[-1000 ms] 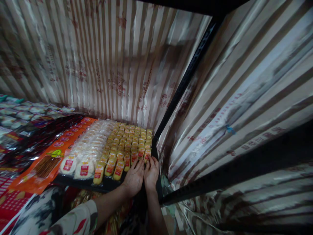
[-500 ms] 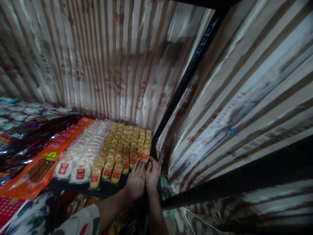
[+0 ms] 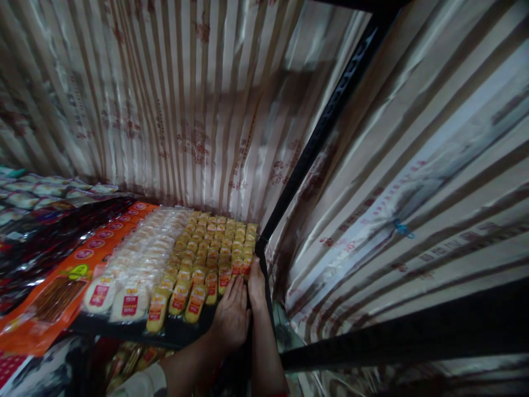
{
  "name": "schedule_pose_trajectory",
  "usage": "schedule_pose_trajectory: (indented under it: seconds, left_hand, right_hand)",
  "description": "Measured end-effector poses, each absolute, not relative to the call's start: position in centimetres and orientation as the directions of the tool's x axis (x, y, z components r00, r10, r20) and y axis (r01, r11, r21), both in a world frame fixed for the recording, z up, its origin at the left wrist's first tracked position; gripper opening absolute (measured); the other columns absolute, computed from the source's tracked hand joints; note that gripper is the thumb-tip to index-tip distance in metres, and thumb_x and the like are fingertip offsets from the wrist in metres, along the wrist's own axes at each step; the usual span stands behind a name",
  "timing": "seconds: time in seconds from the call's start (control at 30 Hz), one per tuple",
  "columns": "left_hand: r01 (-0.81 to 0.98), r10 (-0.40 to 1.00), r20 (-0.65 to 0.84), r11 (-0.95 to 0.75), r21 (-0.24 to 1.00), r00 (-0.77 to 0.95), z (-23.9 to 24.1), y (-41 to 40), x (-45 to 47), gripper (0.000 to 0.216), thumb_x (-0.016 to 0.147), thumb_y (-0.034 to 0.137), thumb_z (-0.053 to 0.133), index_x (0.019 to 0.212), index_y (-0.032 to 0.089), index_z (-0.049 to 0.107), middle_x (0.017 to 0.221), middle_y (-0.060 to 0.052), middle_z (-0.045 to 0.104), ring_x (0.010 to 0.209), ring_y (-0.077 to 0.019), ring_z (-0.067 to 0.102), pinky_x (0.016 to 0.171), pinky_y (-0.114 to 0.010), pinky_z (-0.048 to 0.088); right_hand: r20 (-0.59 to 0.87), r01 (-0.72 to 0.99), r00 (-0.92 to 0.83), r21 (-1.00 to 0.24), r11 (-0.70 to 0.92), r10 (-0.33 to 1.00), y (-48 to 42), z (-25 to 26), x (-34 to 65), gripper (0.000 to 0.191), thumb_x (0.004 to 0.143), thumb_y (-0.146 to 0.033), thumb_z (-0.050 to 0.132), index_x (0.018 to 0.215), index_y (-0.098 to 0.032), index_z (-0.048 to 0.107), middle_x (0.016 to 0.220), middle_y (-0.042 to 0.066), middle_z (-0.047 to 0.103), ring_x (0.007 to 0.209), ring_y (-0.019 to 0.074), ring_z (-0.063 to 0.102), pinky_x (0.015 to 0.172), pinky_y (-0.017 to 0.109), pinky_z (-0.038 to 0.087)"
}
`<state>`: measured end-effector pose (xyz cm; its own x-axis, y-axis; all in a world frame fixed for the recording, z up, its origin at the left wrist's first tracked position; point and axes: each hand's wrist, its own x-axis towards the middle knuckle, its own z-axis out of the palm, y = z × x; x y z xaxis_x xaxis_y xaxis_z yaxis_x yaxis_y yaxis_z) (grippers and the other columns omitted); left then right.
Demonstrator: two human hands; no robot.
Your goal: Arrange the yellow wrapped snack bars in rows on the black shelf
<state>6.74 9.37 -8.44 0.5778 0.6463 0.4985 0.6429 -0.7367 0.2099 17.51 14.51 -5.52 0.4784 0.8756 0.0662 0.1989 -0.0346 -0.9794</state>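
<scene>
Orange packs (image 3: 61,275) are lying leftmost, print too blurred to read. White packs (image 3: 128,286) and yellow packs (image 3: 206,259) are showing red labels, lettering illegible. The left hand (image 3: 231,317) is resting flat and released on the yellow packs' front right corner. The right hand (image 3: 256,284) is touching them beside the post (image 3: 314,143), and I cannot tell its grip.

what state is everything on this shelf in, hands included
left hand, open, flat on the shelf front, fingertips at the yellow packets
right hand, open, beside the black post, fingers at the rightmost yellow row
yellow packets, lying in tidy rows
white round packets, overlapped in rows
orange packets, lying flat in a row
</scene>
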Motion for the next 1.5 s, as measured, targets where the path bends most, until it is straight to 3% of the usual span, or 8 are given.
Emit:
schedule_pose_trajectory:
  seconds: [0.27, 0.43, 0.6, 0.8, 0.97, 1.2, 1.33, 1.5]
  left_hand:
    - [0.596, 0.574, 0.6, -0.78, 0.194, 0.556, -8.5, 9.7, 6.8, 0.045, 0.087, 0.021, 0.033, 0.125, -0.002, 0.04, 0.13, -0.025, 0.045, 0.132, -0.0308, 0.025, 0.103, -0.052, 0.03]
    - [0.583, 0.543, 0.615, -0.796, 0.162, 0.572, -8.4, 9.9, 6.8, 0.047, 0.085, 0.02, 0.033, 0.126, 0.0, 0.04, 0.132, -0.024, 0.042, 0.132, -0.0322, 0.024, 0.102, -0.053, 0.031]
    - [0.605, 0.546, 0.632, -0.782, 0.149, 0.549, -8.6, 10.0, 7.0, 0.046, 0.086, 0.021, 0.032, 0.127, 0.003, 0.041, 0.134, -0.02, 0.043, 0.133, -0.0292, 0.024, 0.105, -0.05, 0.028]
    - [0.633, 0.544, 0.649, -0.765, 0.122, 0.532, -8.2, 10.0, 7.0, 0.048, 0.089, 0.021, 0.028, 0.133, 0.003, 0.034, 0.136, -0.019, 0.04, 0.132, -0.0265, 0.027, 0.107, -0.047, 0.026]
    - [0.651, 0.519, 0.681, -0.755, 0.081, 0.517, -8.8, 10.0, 7.3, 0.043, 0.089, 0.023, 0.03, 0.124, 0.004, 0.046, 0.131, -0.017, 0.047, 0.13, -0.027, 0.031, 0.105, -0.045, 0.026]
    - [0.613, 0.587, 0.56, -0.772, 0.169, 0.584, -7.6, 9.3, 6.9, 0.036, 0.084, 0.02, 0.035, 0.112, 0.009, 0.055, 0.123, -0.012, 0.055, 0.121, -0.0242, 0.041, 0.103, -0.041, 0.028]
    - [0.542, 0.577, 0.478, -0.809, 0.226, 0.662, -5.4, 8.0, 5.3, 0.03, 0.081, 0.023, 0.043, 0.104, 0.011, 0.059, 0.119, -0.01, 0.056, 0.115, -0.0238, 0.046, 0.094, -0.036, 0.037]
    - [0.424, 0.538, 0.485, -0.843, 0.332, 0.689, -5.8, 3.7, 0.5, 0.021, 0.086, 0.021, 0.04, 0.093, 0.015, 0.059, 0.103, -0.008, 0.06, 0.097, -0.018, 0.051, 0.081, -0.03, 0.044]
  right_hand:
    - [0.106, 0.195, 0.613, -0.981, -0.019, 0.783, 16.7, -6.1, 18.5, 0.065, 0.085, -0.058, 0.023, 0.127, -0.016, 0.049, 0.128, 0.007, 0.052, 0.126, 0.0187, 0.039, 0.103, 0.033, 0.029]
    - [0.055, 0.103, 0.524, -0.995, 0.001, 0.85, 17.6, -6.4, 18.3, 0.065, 0.086, -0.059, 0.02, 0.128, -0.018, 0.048, 0.125, 0.006, 0.055, 0.12, 0.0183, 0.046, 0.097, 0.031, 0.037]
    - [0.061, 0.113, 0.601, -0.994, -0.01, 0.797, 17.8, -6.5, 18.5, 0.069, 0.084, -0.061, 0.017, 0.132, -0.016, 0.041, 0.136, 0.007, 0.044, 0.127, 0.0181, 0.037, 0.104, 0.032, 0.029]
    - [0.096, 0.205, 0.587, -0.978, -0.033, 0.804, 18.4, -6.1, 18.2, 0.071, 0.083, -0.061, 0.02, 0.129, -0.014, 0.045, 0.133, 0.01, 0.047, 0.123, 0.019, 0.041, 0.104, 0.033, 0.028]
    - [0.131, 0.22, 0.656, -0.975, -0.023, 0.743, 17.6, -5.6, 18.2, 0.07, 0.085, -0.056, 0.015, 0.127, -0.009, 0.045, 0.133, 0.013, 0.046, 0.126, 0.019, 0.038, 0.106, 0.034, 0.024]
    - [0.2, 0.273, 0.657, -0.962, 0.018, 0.727, 12.8, -4.7, 17.3, 0.066, 0.086, -0.054, 0.019, 0.126, -0.008, 0.045, 0.132, 0.013, 0.047, 0.124, 0.0199, 0.039, 0.105, 0.035, 0.025]
    - [0.258, 0.296, 0.651, -0.952, 0.075, 0.714, 8.0, -3.2, 14.6, 0.059, 0.086, -0.051, 0.027, 0.121, -0.009, 0.049, 0.125, 0.015, 0.051, 0.116, 0.0222, 0.046, 0.099, 0.038, 0.034]
    - [0.265, 0.305, 0.659, -0.95, 0.072, 0.704, 1.6, -3.1, 9.4, 0.047, 0.088, -0.045, 0.032, 0.118, -0.014, 0.05, 0.116, 0.014, 0.055, 0.105, 0.0219, 0.052, 0.089, 0.038, 0.042]
